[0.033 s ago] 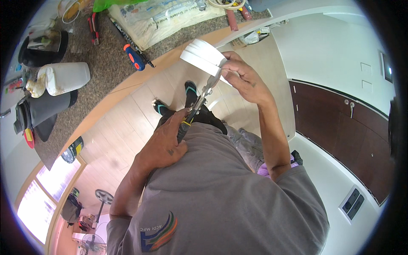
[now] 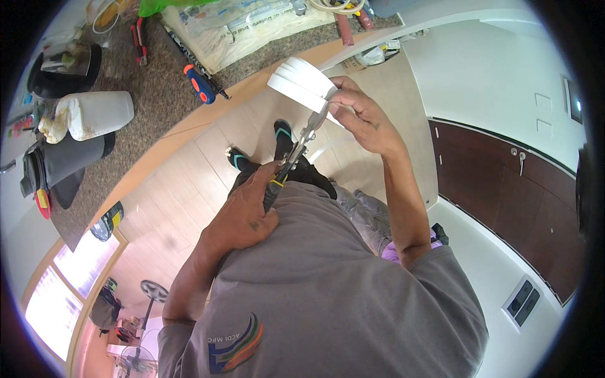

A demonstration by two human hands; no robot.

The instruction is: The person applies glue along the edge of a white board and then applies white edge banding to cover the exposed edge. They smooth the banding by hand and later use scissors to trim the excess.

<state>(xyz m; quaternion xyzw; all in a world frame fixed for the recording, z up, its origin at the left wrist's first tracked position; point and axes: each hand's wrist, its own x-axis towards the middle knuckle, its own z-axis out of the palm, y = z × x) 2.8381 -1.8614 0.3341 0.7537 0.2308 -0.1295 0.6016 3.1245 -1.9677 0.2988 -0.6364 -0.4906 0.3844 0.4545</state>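
My left hand (image 2: 242, 211) is wrapped round the black and yellow handles of metal snips (image 2: 301, 143), in front of my waist. Their jaws point up and away, touching the lower edge of a white round piece (image 2: 299, 82). This piece has stepped bands like a coil of strip or a ring; I cannot tell which. Fingers and thumb of my right hand (image 2: 365, 120) pinch its right side, close to the tips of the jaws. Whether the blades have bitten into the white edge cannot be seen.
At the upper left runs a speckled countertop (image 2: 151, 101) with a blue and orange screwdriver (image 2: 200, 87), a red cutter (image 2: 140, 43), a plastic sack (image 2: 233, 34), a white container (image 2: 101, 116) and a dark grey bottle (image 2: 72, 160). A dark brown door (image 2: 504, 195) stands at right.
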